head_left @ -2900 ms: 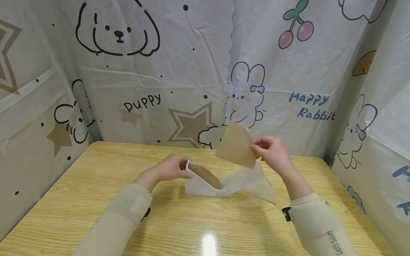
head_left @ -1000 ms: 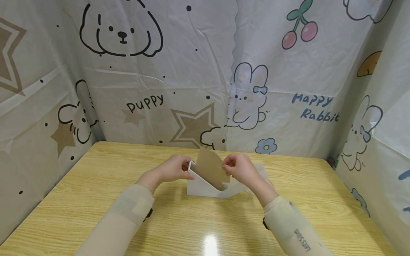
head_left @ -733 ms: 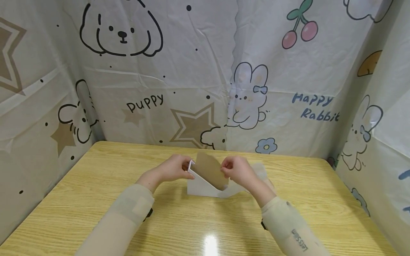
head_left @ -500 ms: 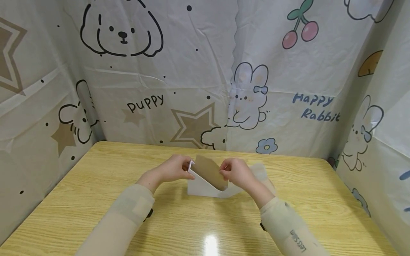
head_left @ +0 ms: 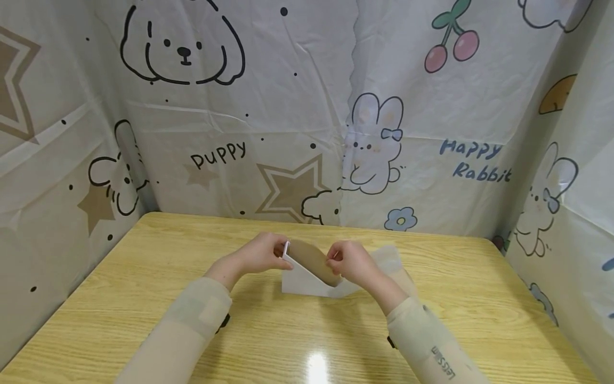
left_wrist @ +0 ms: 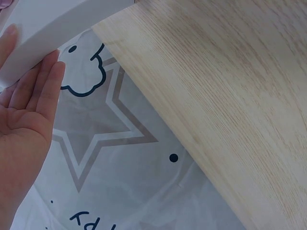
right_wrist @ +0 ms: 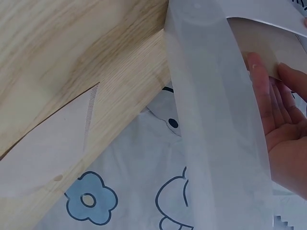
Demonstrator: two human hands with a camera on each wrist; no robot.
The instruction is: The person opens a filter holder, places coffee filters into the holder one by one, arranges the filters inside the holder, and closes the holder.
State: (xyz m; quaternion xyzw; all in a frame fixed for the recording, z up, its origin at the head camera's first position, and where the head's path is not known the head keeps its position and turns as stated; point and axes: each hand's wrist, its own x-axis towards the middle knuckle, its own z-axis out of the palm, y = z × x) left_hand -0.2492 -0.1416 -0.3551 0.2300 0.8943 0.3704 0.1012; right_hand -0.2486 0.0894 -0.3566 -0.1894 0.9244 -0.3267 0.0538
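- Pale printed fabric [head_left: 297, 122] fills the upper part of the head frame; a wood-grain table [head_left: 144, 298] spans the lower part.
- Step in hand, as judged: brown paper [head_left: 310, 260] being seated in a white box [head_left: 307, 279]. Good practice calls for lining its curved edge up with the box's sloping mouth and pressing evenly, since thin paper would likely crease if forced.
- Left support appears sound; recommend gripping lightly, as squeezing could narrow the mouth.
- Translucent flap [head_left: 387, 260], right of the box, should be clear of the paper's edge.
- Left hand [head_left: 259, 253]: grasping the box's raised left end, thumb on the near side.
- Right hand [head_left: 352, 261]: thumb and fingers pinching the paper's right edge, at frame centre right.
- Paper's position: mostly inside the box, between both hands, slightly below the frame's middle.
- Loose sheet [right_wrist: 45, 143]: flat on the table, lower left of the right wrist frame, untouched by either hand.
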